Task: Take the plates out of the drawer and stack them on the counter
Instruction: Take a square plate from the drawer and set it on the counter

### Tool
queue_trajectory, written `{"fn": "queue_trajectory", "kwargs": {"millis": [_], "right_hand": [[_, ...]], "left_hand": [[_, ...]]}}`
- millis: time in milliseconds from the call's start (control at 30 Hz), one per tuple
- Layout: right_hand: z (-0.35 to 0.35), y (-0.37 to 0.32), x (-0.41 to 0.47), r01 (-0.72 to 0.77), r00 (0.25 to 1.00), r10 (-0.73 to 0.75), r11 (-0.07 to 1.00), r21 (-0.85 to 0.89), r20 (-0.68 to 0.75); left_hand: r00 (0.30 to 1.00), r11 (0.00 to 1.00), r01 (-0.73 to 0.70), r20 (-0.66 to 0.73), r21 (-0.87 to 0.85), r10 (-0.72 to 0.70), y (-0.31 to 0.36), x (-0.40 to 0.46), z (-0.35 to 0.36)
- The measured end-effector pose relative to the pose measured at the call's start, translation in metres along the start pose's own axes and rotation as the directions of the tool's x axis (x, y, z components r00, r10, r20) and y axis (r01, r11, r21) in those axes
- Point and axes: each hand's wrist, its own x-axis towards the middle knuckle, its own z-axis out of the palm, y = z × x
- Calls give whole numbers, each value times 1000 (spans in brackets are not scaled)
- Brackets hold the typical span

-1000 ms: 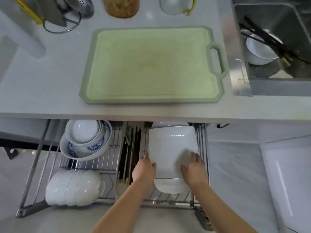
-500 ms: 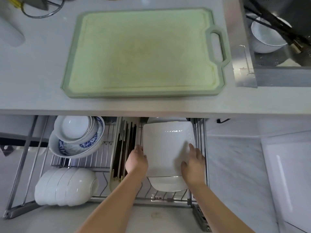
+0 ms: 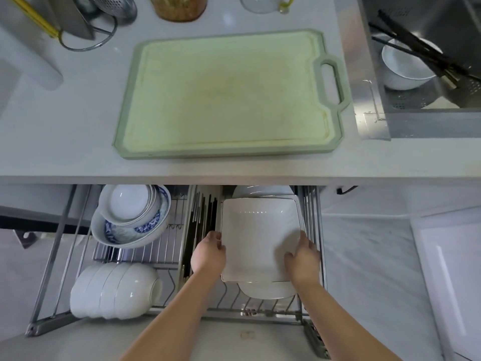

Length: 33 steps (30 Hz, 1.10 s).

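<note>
Both hands, left hand point(image 3: 208, 252) and right hand point(image 3: 303, 256), now grip the square plate point(image 3: 260, 238) by its sides, fingers curled round its edges, lifting it off the drawer rack point(image 3: 311, 217).

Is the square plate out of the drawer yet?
No. The square plate sits over the drawer rack, gripped by the left hand and right hand, below the counter.
</note>
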Motion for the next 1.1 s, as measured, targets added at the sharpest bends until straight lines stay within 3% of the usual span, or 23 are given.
{"fn": "queue_trajectory", "kwargs": {"millis": [233,367,633,900,1100], "right_hand": [[-16,-14,-27,-37,999,37,999,16,20],[-36,-21,-47,7,999,0,981,191,-36],[-94,-11,-97,-1,985,88,859,512,-145],[-170,37,-124,2,980,121,786,619,-157],[-252,90,-132,100,968,92,714,693,-234]], "left_hand": [[1000,996,5,-7,-87,-5,-14,-36,-33],[1000,991,-11,-11,-130,9,-15,-61,-57],[997,958,-80,-8,-275,81,10,-118,-84],[979,936,-199,-26,-289,200,79,-169,-82],[951,868,-307,-103,-391,290,161,-216,-60]]}}
